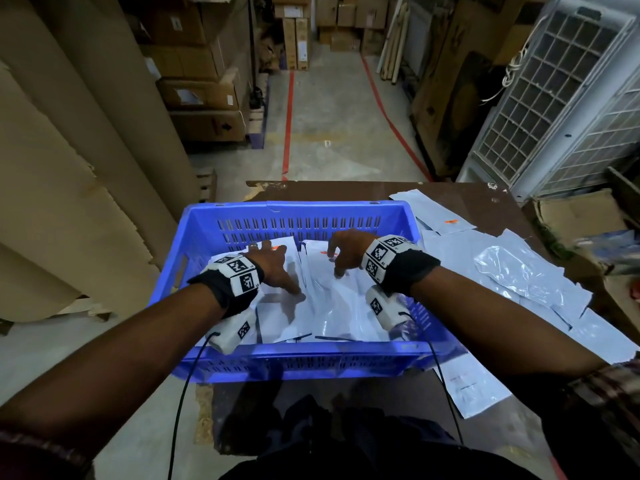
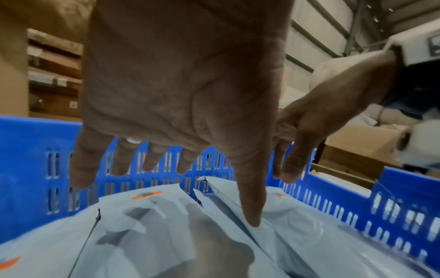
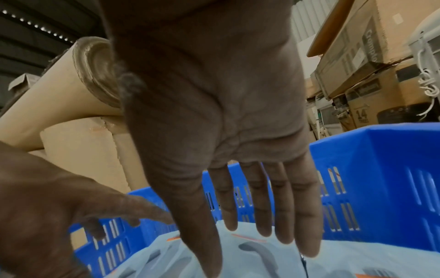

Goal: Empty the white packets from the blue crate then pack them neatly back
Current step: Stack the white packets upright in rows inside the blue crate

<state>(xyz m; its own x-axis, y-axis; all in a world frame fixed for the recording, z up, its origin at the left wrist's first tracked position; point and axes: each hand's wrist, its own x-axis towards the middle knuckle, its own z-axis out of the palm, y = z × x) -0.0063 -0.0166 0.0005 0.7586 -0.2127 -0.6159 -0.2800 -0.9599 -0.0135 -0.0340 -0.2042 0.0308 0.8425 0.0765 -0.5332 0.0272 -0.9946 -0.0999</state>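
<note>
A blue slotted crate (image 1: 311,206) stands on a brown table (image 1: 329,190) and holds white packets (image 1: 332,306) in two side-by-side stacks. My left hand (image 1: 277,268) is spread over the left stack. Its thumb (image 2: 250,206) touches the edge of a packet (image 2: 297,235) at the seam between the stacks, while the fingers hover above the left stack (image 2: 154,235). My right hand (image 1: 343,254) reaches down over the right stack with relaxed fingers, their tips at the packet surface (image 3: 262,259). Neither hand holds anything.
Several more white packets (image 1: 502,271) lie scattered on the table right of the crate, one (image 1: 471,382) hanging near the front edge. Cardboard rolls (image 1: 86,150) stand on the left, with a white grille unit (image 1: 561,98) and boxes at the right.
</note>
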